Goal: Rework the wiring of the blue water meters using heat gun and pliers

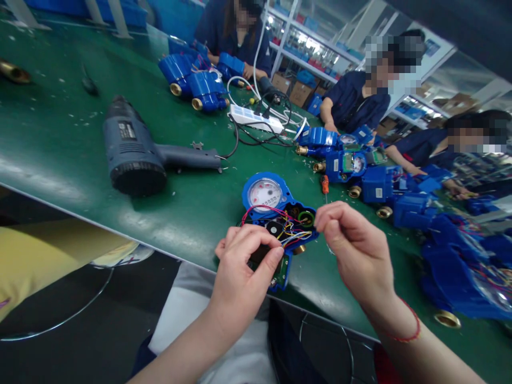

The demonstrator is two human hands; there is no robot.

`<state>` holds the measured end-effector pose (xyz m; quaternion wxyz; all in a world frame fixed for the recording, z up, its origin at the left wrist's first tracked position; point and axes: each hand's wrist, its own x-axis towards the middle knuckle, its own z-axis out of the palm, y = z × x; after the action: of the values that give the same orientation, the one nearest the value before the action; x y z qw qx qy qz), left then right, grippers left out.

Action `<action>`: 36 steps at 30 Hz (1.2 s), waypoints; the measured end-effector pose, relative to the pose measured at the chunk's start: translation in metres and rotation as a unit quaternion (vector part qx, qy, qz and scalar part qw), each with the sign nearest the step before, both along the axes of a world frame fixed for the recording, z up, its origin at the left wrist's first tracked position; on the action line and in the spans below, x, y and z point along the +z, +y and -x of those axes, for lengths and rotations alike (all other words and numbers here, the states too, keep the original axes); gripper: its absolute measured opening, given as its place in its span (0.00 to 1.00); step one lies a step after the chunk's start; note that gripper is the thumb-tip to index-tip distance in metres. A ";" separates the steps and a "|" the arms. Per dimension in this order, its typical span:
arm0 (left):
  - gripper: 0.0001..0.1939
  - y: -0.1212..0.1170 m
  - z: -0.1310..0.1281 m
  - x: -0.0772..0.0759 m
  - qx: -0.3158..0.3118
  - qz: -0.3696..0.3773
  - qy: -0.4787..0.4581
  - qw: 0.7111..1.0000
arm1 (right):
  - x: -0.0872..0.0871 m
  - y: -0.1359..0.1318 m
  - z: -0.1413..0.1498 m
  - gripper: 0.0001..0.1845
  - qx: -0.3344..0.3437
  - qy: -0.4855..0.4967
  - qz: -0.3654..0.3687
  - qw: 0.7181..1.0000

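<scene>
Left hand [244, 272] grips one blue water meter [264, 194] (right hand [356, 250]: fingers pinched, anything held unclear).

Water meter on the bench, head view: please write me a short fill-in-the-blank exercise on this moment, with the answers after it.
The blue water meter lies on a ____ bench top.
A hot-air gun lies to the ____ of the meter in the head view.
The left hand curls over the meter's coloured ____ near a green circuit board.
Just past the fingertips of the right hand is a small ____ with an orange handle.

Missing words: green; left; wires; screwdriver.
</scene>
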<state>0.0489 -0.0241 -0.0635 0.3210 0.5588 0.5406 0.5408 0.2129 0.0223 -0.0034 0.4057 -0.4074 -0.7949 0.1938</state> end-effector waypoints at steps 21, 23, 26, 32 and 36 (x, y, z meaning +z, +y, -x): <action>0.04 0.005 -0.008 0.010 -0.019 -0.002 0.072 0.997 | -0.011 -0.003 0.013 0.06 0.042 -0.120 -0.028 0.991; 0.03 0.009 -0.008 0.009 -0.034 0.015 0.082 0.996 | -0.010 -0.002 0.011 0.06 0.035 -0.158 -0.050 0.986; 0.06 0.014 -0.005 0.010 -0.060 0.030 0.066 0.996 | -0.008 0.002 0.007 0.06 0.003 -0.185 -0.119 0.975; 0.05 0.021 0.004 0.014 -0.095 0.085 0.019 0.992 | -0.005 0.015 -0.001 0.06 -0.022 -0.174 -0.167 0.970; 0.06 0.020 0.006 0.013 -0.120 0.079 -0.025 0.989 | -0.006 0.017 -0.006 0.07 -0.017 -0.132 -0.116 0.984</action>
<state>0.0426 -0.0042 -0.0504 0.4401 0.5792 0.5025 0.4673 0.2190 0.0395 -0.0095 0.3445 -0.3931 -0.8517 0.0382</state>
